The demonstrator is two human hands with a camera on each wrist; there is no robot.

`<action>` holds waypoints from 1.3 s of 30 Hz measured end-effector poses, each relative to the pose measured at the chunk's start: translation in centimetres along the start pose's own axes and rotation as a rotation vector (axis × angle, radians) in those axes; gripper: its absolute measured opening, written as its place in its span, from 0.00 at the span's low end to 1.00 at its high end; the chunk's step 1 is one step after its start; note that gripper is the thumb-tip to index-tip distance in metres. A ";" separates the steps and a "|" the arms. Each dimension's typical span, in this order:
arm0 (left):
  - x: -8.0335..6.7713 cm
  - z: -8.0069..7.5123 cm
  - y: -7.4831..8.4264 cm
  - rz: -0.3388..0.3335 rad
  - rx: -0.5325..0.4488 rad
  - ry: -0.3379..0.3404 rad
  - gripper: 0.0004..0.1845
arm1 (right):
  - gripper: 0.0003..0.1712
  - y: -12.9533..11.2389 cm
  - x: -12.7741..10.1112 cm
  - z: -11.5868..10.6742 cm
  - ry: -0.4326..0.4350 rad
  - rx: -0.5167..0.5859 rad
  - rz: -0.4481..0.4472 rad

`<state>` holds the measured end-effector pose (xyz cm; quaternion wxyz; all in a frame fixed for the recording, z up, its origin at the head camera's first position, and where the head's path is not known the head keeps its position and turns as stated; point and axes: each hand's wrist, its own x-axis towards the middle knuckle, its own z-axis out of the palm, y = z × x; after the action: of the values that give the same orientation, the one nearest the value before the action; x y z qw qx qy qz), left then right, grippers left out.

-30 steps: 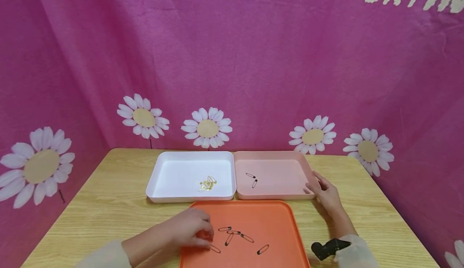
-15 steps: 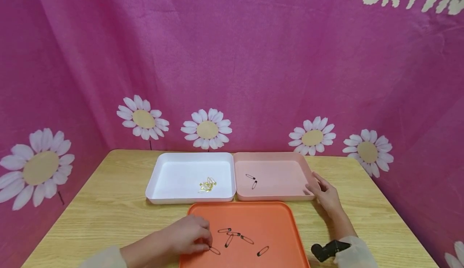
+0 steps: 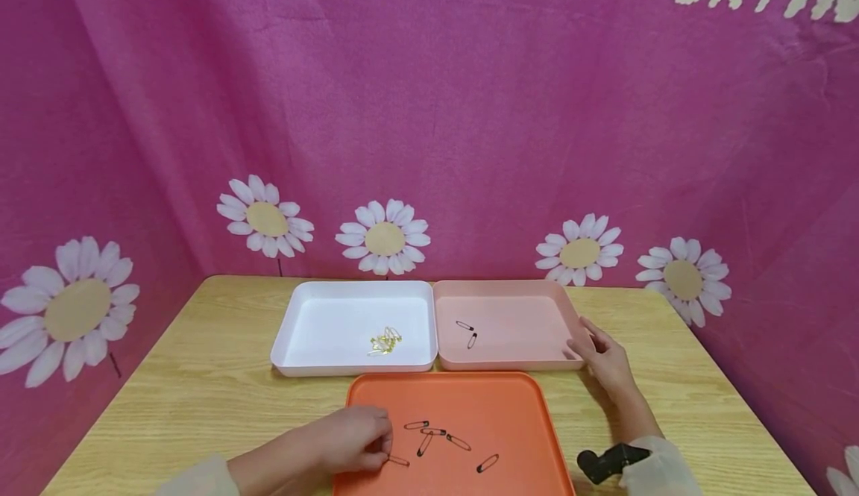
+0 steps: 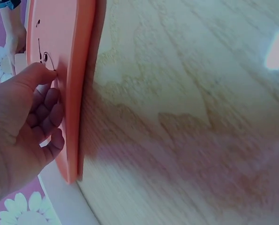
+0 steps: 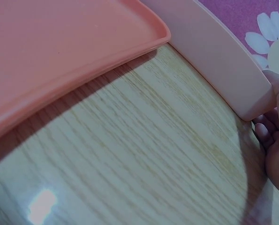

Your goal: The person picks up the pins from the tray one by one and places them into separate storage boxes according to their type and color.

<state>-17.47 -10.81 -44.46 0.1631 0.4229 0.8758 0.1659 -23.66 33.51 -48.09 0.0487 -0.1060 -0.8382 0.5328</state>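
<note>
An orange tray (image 3: pixel 510 406) lies at the table's near edge with several black safety pins (image 3: pixel 432 431) on it. My left hand (image 3: pixel 387 451) rests on its left part with fingers curled, thumb and fingertips pinching the end of the nearest-left black pin (image 3: pixel 398 461). The left wrist view shows the curled fingers (image 4: pixel 48 108) beside that pin (image 4: pixel 44 58) on the orange tray (image 4: pixel 78 70). My right hand (image 3: pixel 584 347) rests, relaxed, against the front right corner of a pink tray (image 3: pixel 523 291) holding two black pins (image 3: pixel 467 332). Its fingers (image 5: pixel 270 133) touch the tray's wall (image 5: pixel 223 61).
A white tray (image 3: pixel 302 317) with a small heap of gold pins (image 3: pixel 385 339) stands left of the pink one. All trays sit on a wooden table (image 3: pixel 201 384) walled by pink daisy cloth (image 3: pixel 470 108). A black wrist camera (image 3: pixel 604 462) is on my right arm.
My left hand's fingertips have drawn in on the near-left black pin, which has barely shifted. The right hand has stayed at the pink tray's corner.
</note>
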 end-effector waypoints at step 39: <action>3.2 -5.7 -1.2 -0.037 -0.198 0.267 0.02 | 0.40 0.5 0.2 0.0 0.010 0.006 -0.027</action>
<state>-22.57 -9.86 -40.35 0.0890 0.3627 0.8768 0.3030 -23.76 33.77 -48.49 0.0601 -0.0973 -0.8376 0.5342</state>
